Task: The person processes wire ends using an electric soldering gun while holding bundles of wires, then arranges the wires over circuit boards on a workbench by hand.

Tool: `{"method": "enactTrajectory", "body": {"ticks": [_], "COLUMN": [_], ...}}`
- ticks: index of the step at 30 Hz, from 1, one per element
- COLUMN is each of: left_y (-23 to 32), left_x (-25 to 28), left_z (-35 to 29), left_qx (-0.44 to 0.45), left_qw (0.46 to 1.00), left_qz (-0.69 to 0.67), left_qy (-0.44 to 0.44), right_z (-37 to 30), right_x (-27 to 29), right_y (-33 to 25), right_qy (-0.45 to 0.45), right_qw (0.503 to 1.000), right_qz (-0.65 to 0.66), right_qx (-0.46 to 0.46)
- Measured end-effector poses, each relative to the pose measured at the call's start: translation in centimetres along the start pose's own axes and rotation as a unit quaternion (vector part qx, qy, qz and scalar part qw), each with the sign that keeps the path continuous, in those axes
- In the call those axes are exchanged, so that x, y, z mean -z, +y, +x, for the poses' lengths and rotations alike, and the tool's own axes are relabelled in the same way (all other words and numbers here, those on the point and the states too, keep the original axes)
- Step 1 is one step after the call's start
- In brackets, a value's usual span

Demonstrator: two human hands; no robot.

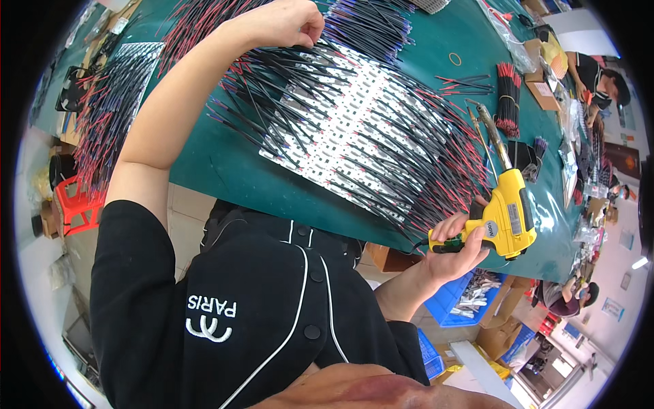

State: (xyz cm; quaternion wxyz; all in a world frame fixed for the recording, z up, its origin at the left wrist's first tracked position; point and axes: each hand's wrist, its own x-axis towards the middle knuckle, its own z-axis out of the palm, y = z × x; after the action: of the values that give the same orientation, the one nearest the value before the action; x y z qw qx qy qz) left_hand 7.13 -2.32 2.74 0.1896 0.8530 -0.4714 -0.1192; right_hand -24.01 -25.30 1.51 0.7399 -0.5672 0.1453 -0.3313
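Observation:
My right hand [455,249] grips the handle of a yellow soldering gun [508,213], its metal tip pointing up and away above the right side of the table. My left hand [289,26] is closed at the far edge of a white circuit board panel [317,158]; whatever its fingers hold is hidden. Rows of black wires with red ends [392,183] lie across the panel and hang past both its sides. Right beside my left hand is another mass of black wires with purple ends [373,27].
On the green table [225,174] lie a tied bundle of red-tipped wires [507,101], a few loose wires [466,85] and a rubber band [455,59]. Another wired panel [116,112] is at the left. A red stool [76,208] and a blue crate [449,310] stand below. Other people [599,82] work at the right.

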Motion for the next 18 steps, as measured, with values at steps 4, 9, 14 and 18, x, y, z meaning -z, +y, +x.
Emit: {"method": "enactTrajectory", "body": {"ticks": [4,9,14,18], "left_y": [0.1,0.4,4.9,9.4], "left_x": [0.3,1.6,3.6,3.2], "left_z": [-0.2,-1.8,-5.4,-5.8], "left_qx": [0.008,0.127,0.119,-0.103], "left_qw": [0.993,0.951,0.891,0.962], "left_qz": [0.109,0.243,0.303,0.047], "left_qy": [0.051,0.141,0.317,0.249], "right_z": [0.0,-0.1,-0.1,-0.1], "right_x": [0.1,0.5,0.5,0.8], "right_y": [0.0,-0.2,-0.1,-0.1], "right_qy": [-0.006,-0.001,0.017,0.051], "right_qw": [1.000,1.000,0.999,0.997], "right_qz": [-0.004,-0.012,0.038,0.048], "right_qx": [0.010,0.023,0.028,0.018]}}
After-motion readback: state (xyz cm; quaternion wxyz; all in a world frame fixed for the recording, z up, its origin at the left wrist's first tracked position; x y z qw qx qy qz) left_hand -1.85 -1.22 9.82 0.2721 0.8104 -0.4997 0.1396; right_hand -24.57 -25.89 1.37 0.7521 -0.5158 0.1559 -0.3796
